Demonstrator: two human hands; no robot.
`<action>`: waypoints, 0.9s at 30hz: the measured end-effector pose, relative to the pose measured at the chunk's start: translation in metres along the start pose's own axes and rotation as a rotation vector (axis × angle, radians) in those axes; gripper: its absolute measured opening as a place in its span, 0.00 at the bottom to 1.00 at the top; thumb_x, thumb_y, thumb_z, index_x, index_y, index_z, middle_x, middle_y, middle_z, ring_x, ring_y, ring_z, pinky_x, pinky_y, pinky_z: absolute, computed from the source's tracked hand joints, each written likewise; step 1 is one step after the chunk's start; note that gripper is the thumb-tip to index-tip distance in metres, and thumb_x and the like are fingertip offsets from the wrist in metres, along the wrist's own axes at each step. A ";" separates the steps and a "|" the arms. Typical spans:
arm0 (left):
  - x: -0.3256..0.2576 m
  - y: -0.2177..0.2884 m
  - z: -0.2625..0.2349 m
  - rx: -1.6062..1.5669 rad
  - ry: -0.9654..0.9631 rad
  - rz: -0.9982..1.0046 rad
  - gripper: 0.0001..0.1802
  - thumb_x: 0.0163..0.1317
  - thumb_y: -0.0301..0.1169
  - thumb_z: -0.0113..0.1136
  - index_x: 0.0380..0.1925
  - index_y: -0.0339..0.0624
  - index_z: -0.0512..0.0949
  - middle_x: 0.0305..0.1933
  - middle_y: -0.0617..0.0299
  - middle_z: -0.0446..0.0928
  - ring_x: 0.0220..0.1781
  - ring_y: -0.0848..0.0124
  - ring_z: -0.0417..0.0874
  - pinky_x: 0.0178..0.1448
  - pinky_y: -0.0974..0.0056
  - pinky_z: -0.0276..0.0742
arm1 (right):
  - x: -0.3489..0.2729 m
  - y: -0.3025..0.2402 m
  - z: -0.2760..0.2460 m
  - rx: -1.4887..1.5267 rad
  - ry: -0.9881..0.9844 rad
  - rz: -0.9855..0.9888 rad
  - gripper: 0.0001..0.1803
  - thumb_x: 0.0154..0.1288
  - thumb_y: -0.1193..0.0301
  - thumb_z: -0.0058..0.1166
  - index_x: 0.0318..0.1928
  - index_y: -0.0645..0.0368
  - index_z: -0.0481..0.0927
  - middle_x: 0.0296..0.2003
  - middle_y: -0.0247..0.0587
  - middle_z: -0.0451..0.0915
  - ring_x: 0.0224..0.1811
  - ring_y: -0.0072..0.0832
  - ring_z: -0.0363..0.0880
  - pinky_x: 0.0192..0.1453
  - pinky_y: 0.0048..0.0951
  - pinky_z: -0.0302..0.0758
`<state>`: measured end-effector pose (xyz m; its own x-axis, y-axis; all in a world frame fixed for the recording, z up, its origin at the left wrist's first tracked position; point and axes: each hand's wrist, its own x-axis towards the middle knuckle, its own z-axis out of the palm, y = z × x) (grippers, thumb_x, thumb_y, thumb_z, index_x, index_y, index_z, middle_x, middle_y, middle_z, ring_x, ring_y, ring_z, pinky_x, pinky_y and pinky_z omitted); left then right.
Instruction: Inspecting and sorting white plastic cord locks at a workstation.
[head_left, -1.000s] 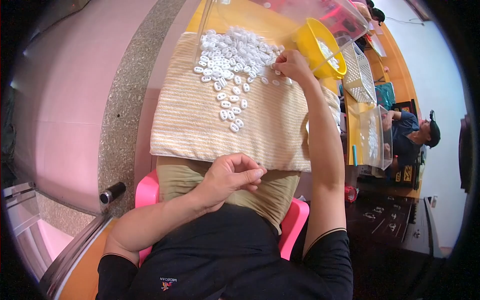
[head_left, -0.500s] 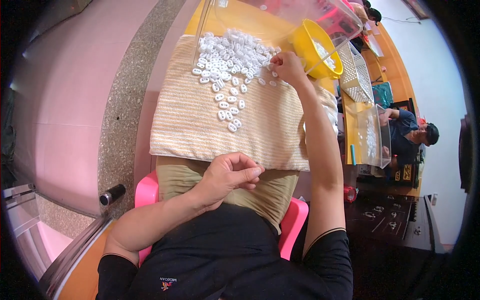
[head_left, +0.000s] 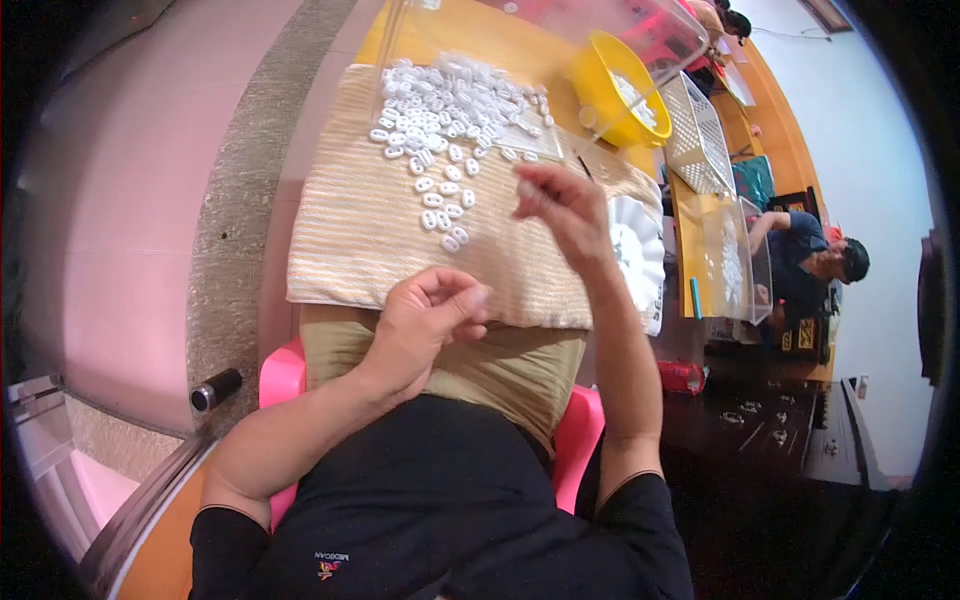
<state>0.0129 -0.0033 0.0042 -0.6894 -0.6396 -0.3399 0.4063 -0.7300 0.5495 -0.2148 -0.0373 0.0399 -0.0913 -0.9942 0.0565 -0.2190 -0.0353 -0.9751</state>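
My left hand (head_left: 430, 318) is held above my lap by the near edge of a striped towel (head_left: 335, 240). Its thumb and fingers are pinched together; whatever is between them is hidden. Over the towel's right half hovers my right hand (head_left: 568, 208), its fingertips pinched and slightly blurred. A pale bit shows at those fingertips, too small to name. Ahead lies a heap of small white oval pieces with two holes each (head_left: 450, 100), and several loose ones (head_left: 442, 205) trail toward me. To the right of my right hand is a white scalloped dish (head_left: 640, 245), partly behind my forearm.
A clear plastic box (head_left: 545, 60) stands over the far end of the towel. Beyond it are a yellow basin (head_left: 597, 85) holding white pieces and a white perforated basket (head_left: 697, 135). At the far right a person (head_left: 805, 260) sits by another clear box (head_left: 760, 270).
My right hand has come back from the heap's right edge toward me, uncovering the scalloped dish. My left hand has shifted slightly left and up. The whole view has shifted a little.
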 end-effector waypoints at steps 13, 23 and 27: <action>-0.003 -0.007 0.005 0.045 -0.120 -0.050 0.09 0.66 0.32 0.59 0.40 0.39 0.78 0.34 0.65 0.79 0.34 0.78 0.79 0.41 0.70 0.81 | -0.105 -0.003 0.036 0.068 -0.017 0.044 0.06 0.61 0.78 0.61 0.38 0.65 0.79 0.31 0.33 0.80 0.34 0.17 0.78 0.39 0.20 0.76; -0.002 -0.011 0.005 0.103 -0.136 -0.106 0.09 0.68 0.33 0.56 0.39 0.39 0.76 0.35 0.62 0.80 0.34 0.76 0.81 0.43 0.70 0.82 | -0.116 -0.011 0.038 -0.218 -0.010 -0.110 0.08 0.58 0.76 0.64 0.38 0.65 0.80 0.31 0.38 0.81 0.32 0.19 0.79 0.36 0.21 0.75; 0.000 -0.014 0.008 0.091 -0.110 -0.030 0.08 0.69 0.31 0.54 0.38 0.36 0.74 0.38 0.55 0.81 0.37 0.72 0.83 0.44 0.68 0.83 | -0.113 -0.013 0.006 -0.292 -0.002 -0.182 0.09 0.58 0.80 0.62 0.41 0.66 0.80 0.34 0.40 0.81 0.33 0.22 0.79 0.37 0.22 0.75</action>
<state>0.0030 0.0089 0.0025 -0.7640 -0.5839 -0.2745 0.3320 -0.7207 0.6086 -0.1955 0.0753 0.0450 -0.0230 -0.9744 0.2235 -0.5000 -0.1824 -0.8466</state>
